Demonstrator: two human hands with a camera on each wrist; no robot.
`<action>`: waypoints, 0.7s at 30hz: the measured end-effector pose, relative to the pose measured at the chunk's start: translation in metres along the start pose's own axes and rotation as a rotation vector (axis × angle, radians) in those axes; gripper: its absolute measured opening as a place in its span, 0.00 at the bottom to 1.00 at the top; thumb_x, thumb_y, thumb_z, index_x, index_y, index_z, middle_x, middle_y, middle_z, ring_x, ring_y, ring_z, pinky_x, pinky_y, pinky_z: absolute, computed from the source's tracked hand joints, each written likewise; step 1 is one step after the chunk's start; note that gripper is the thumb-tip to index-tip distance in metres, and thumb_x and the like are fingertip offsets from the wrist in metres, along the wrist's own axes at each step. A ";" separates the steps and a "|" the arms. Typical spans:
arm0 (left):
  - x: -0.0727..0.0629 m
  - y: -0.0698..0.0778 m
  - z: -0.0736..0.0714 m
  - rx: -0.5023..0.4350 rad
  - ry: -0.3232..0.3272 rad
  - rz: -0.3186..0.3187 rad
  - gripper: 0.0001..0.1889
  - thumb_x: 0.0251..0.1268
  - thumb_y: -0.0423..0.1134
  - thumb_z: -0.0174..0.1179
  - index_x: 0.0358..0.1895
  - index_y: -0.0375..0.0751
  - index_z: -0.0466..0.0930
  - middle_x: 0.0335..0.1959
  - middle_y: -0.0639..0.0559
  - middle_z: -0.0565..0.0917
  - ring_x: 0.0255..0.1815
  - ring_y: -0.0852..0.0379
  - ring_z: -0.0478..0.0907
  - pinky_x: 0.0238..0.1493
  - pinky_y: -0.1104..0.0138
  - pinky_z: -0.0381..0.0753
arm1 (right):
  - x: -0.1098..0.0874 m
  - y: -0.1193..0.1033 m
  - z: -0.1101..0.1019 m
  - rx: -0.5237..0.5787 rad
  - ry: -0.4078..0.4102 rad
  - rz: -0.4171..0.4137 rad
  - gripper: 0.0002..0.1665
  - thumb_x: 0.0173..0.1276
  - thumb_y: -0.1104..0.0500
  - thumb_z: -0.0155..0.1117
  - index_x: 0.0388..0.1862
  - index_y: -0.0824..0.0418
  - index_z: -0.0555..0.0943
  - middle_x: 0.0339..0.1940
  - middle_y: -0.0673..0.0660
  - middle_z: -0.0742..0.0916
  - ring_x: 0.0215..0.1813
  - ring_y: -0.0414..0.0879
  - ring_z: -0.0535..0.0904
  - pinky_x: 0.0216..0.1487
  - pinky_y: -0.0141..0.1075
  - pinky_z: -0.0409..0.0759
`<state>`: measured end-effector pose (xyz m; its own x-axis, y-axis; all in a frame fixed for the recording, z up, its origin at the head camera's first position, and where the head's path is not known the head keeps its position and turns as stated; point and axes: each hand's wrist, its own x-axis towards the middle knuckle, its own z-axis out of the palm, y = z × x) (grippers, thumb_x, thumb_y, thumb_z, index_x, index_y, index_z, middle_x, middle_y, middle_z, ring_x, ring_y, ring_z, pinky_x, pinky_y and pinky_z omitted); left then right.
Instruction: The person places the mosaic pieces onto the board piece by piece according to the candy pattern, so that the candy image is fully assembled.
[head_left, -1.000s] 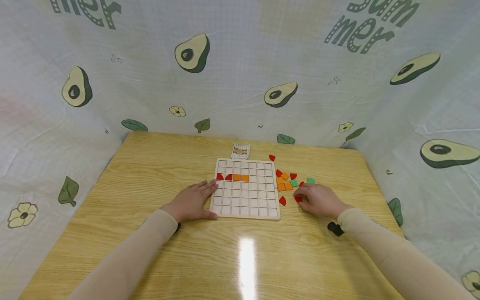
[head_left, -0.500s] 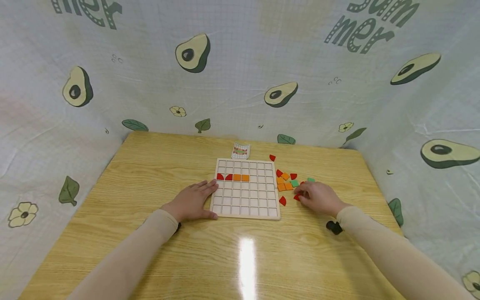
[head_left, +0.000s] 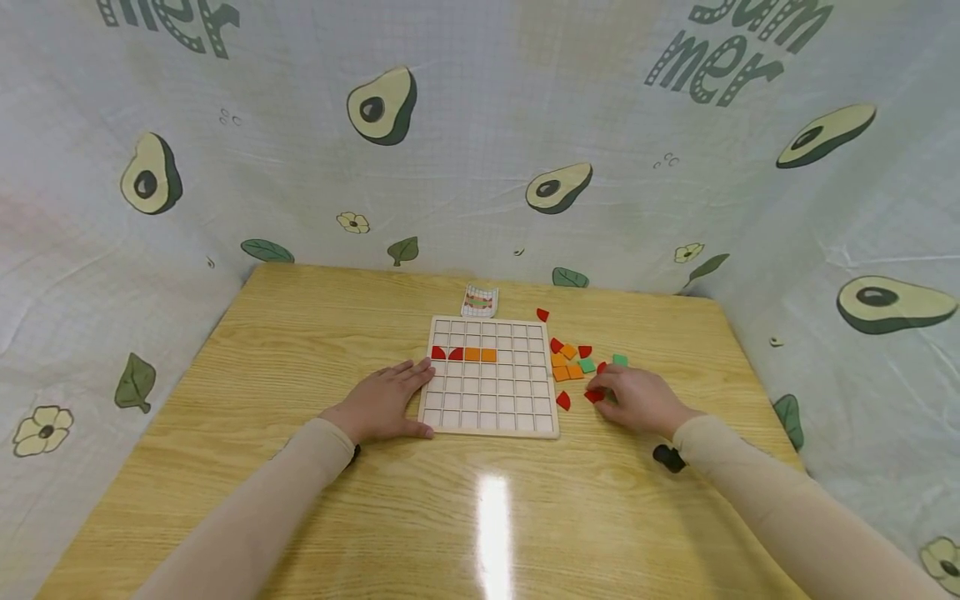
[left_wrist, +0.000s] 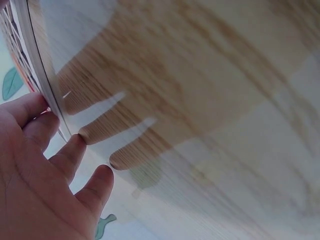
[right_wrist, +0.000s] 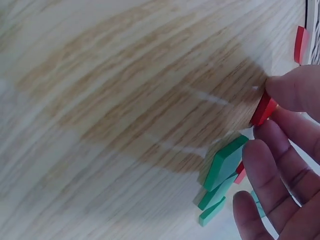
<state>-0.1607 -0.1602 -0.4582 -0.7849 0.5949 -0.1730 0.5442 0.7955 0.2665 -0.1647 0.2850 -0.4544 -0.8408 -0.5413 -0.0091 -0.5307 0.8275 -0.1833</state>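
Head view, lower right of centre: I saw the right grip (head_left: 636,399) pinching a red piece (head_left: 592,396), out beyond the right edge of the grid board (head_left: 489,387), while the left grip (head_left: 382,402), farther off, lay spread against its left edge

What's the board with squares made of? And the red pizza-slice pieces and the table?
The grid board looks like pale, dull wood, from its light tan colour. The red quarter-circle pieces look smooth, evenly coloured and thick-edged: maybe painted wood or plastic. The table shows wood grain, and bright glare makes it look glossy: varnished wood, perhaps, or a wood-look covering.
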 end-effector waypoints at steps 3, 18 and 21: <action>0.000 0.000 0.000 0.001 -0.001 -0.002 0.55 0.56 0.71 0.63 0.79 0.41 0.56 0.80 0.46 0.53 0.78 0.40 0.52 0.72 0.44 0.57 | 0.001 0.000 0.001 -0.019 0.000 0.000 0.15 0.63 0.53 0.73 0.48 0.54 0.87 0.42 0.47 0.84 0.39 0.42 0.79 0.43 0.42 0.82; -0.001 0.002 -0.002 -0.004 -0.003 -0.007 0.54 0.56 0.71 0.63 0.79 0.42 0.56 0.80 0.47 0.53 0.77 0.41 0.53 0.71 0.43 0.57 | 0.003 0.002 0.006 -0.022 0.021 -0.032 0.16 0.62 0.53 0.74 0.48 0.53 0.87 0.38 0.45 0.81 0.31 0.38 0.73 0.35 0.37 0.78; 0.000 0.001 -0.001 -0.004 -0.001 -0.004 0.54 0.56 0.71 0.63 0.79 0.41 0.57 0.80 0.46 0.54 0.77 0.40 0.53 0.71 0.43 0.57 | 0.003 0.002 0.007 -0.020 0.023 -0.031 0.15 0.62 0.53 0.74 0.48 0.53 0.87 0.37 0.45 0.81 0.31 0.38 0.72 0.34 0.37 0.78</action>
<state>-0.1604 -0.1596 -0.4566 -0.7869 0.5917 -0.1750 0.5397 0.7975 0.2698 -0.1681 0.2841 -0.4617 -0.8261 -0.5632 0.0193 -0.5584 0.8134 -0.1633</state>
